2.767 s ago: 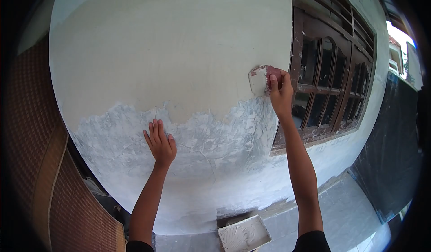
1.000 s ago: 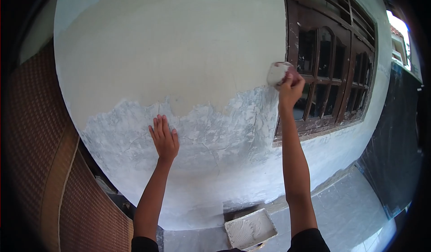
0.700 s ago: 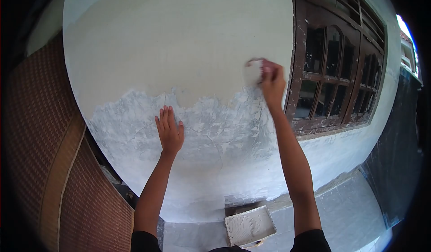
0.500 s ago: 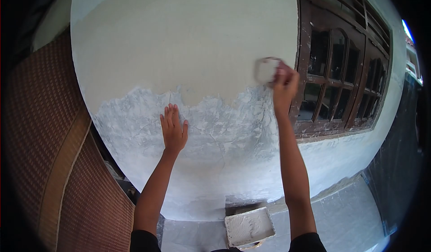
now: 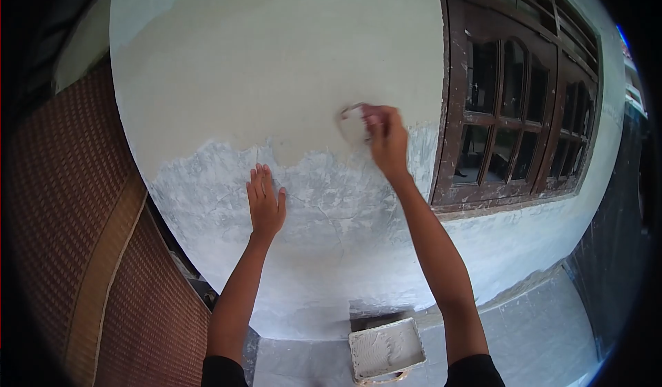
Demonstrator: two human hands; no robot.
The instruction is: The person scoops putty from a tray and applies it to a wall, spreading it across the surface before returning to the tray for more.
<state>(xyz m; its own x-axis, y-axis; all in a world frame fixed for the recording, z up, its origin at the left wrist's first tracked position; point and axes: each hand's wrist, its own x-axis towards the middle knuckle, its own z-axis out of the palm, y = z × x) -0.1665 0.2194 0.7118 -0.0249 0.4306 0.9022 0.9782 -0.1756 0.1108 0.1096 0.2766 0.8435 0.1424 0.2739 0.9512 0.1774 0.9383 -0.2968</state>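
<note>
My left hand (image 5: pixel 266 204) lies flat on the wall (image 5: pixel 276 63), fingers stretched out, just below the ragged edge of the smooth beige coat. Above and to the right, my right hand (image 5: pixel 389 142) grips a reddish putty scraper (image 5: pixel 354 123) with pale paste on its face. Motion blurs the scraper, which is at the wall near the lower border of the beige area. Under that border the wall surface is patchy grey-white with thin cracks. On the floor below, a rectangular tray (image 5: pixel 352 359) holds off-white, ridged putty.
A brown wooden window (image 5: pixel 500 104) with glass panes is set into the wall at right. Woven brown matting (image 5: pixel 62 180) stands along the left side. Grey floor (image 5: pixel 524 325) runs along the wall's foot, with a dark panel (image 5: pixel 610 242) at far right.
My right hand has swept the scraper leftward and slightly down, away from the window frame. My left hand stays against the wall. The view has shifted slightly.
</note>
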